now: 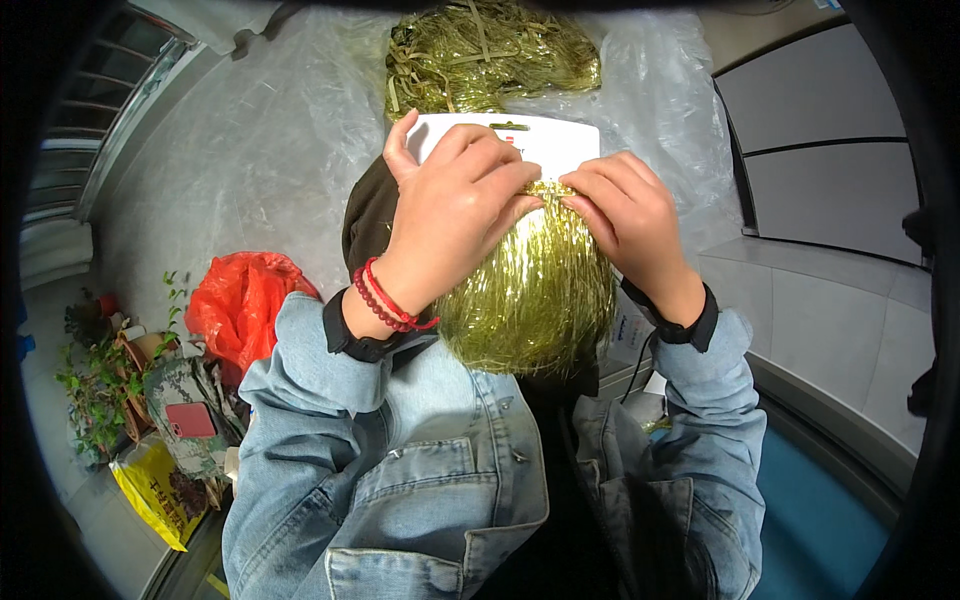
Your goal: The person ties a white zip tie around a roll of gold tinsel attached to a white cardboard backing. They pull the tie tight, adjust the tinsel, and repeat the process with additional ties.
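Note:
A bundle of gold tinsel fringe [536, 292] hangs down in front of my denim jacket. Its top band is pinched by my left hand [465, 195] and my right hand [634, 217], thumbs below and fingers above, with a short stretch of band between the fingertips. Behind the band lies a white header card [562, 142] with a hanging slot and some print; my fingers cover part of its lower portion. Whether the band is fixed to the card is hidden. Beyond the card lies a heap of more gold tinsel [487, 56].
Clear plastic sheeting [322, 90] lies around the heap. To the left are a red plastic bag [236, 300], potted plants [97, 382], a yellow printed bag [154, 495] and a pink phone [190, 420] on camouflage cloth. Grey cabinet panels [825, 97] stand at the right.

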### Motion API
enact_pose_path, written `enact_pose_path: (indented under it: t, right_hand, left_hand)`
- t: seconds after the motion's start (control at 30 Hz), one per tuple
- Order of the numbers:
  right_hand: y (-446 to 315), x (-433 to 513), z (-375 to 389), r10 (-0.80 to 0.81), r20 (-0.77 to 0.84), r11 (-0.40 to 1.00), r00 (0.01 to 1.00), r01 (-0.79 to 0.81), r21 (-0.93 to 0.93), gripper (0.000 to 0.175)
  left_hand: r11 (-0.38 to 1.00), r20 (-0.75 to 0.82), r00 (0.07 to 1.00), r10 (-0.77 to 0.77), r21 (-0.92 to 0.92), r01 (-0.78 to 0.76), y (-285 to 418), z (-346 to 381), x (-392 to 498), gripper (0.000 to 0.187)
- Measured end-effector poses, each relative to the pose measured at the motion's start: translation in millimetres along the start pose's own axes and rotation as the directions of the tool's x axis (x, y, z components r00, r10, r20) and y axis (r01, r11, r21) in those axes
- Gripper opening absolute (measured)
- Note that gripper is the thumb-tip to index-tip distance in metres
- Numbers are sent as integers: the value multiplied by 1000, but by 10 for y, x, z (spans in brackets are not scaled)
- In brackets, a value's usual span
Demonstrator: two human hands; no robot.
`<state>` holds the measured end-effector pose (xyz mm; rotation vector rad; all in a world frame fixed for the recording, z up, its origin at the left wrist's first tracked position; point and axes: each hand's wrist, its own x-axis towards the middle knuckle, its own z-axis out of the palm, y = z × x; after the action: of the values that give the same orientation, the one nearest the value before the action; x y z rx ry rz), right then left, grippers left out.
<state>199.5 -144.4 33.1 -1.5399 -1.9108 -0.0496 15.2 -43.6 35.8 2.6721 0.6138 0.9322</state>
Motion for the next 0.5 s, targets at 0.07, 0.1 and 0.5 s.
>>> enact_pose_path:
  t: [0.07,0.1,0.5]
  right_hand:
    - [12,7,-4,-15,3,1000,1000,15,2,17]
    - [23,12,-4,-24,6,1000,1000,24,13,17]
    - [10,-94,112,327,-139,927,935,-289,239,48]
  left_hand:
    - [1000,33,999,26,7,-27,-25,38,4,13]
    - [999,48,998,41,6,-42,-33,52,-1,12]
    - [976,-93,976,-198,-115,187,-258,-116,-188,57]
